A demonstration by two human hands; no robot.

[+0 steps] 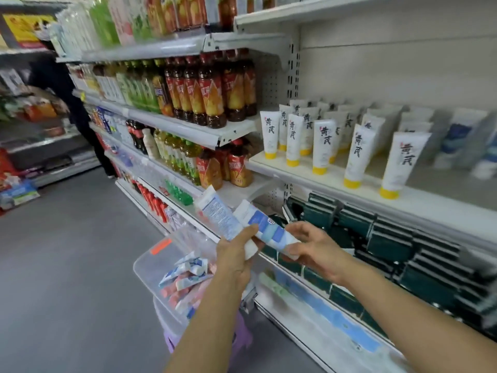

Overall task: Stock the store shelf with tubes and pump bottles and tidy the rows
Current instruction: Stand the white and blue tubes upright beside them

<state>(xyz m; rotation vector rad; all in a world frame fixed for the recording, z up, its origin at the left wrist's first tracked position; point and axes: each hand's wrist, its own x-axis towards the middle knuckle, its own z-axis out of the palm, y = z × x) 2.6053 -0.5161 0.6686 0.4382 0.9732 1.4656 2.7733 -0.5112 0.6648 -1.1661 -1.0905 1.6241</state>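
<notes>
Clear bin (150,267) of tubes (185,275) nearest, low by the shelving. Above it, left hand (236,261) gripping one blue-white tube (219,215), right hand (313,247) pinching another (269,230), both held off the shelf. Farther, yellow-capped tubes (321,146) upright in rows along the shelf (419,200) front edge.

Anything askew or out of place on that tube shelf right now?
Nothing damaged or spilled. The yellow-capped tubes stand cap-down, but the front ones sit staggered rather than in a straight line. The blue tubes at the right are too blurred to judge.
</notes>
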